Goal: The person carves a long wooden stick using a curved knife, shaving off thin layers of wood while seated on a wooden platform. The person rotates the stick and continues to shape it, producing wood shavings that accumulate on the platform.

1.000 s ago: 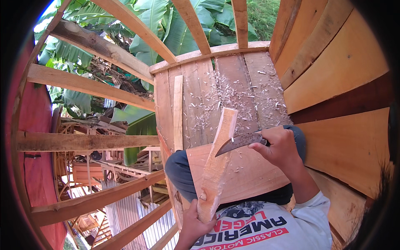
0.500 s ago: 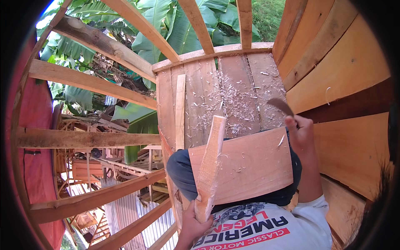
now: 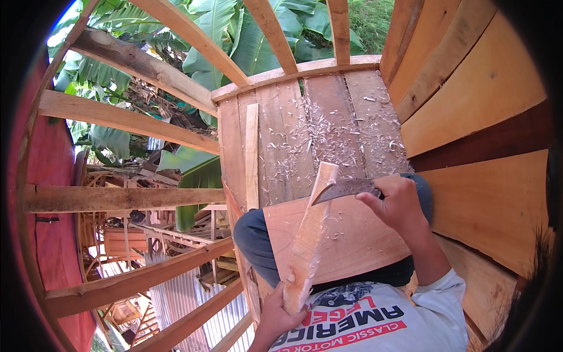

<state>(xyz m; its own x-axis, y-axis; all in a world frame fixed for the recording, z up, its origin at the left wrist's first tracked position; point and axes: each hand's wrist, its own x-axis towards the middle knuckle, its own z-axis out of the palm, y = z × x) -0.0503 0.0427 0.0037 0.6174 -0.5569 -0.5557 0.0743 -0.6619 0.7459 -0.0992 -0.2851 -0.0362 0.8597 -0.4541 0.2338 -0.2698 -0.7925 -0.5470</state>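
My left hand point(image 3: 280, 312) is wrapped round the lower end of a pale strip of wood point(image 3: 309, 252), which slants up and away to the right. The strip's far half passes over a flat wooden board point(image 3: 365, 237) lying across my lap. In my closed right hand point(image 3: 400, 203) is a knife point(image 3: 347, 189) with a dark, curved blade; my fingers hide most of its handle. The blade points left, its tip at the strip's upper part. Whether the edge bites into the wood, I cannot tell. A few curled shavings lie on the board.
Many wood shavings point(image 3: 331, 132) cover the plank floor point(image 3: 287, 167) ahead. A loose wooden batten point(image 3: 252, 154) lies along its left side. Spaced wooden rails point(image 3: 126, 198) stand at the left, with leaves beyond. Broad planks point(image 3: 481, 193) wall the right side.
My right hand has brought the knife left and down, from beside the board to the strip's upper part. The strip has shifted slightly right, still in my left hand.
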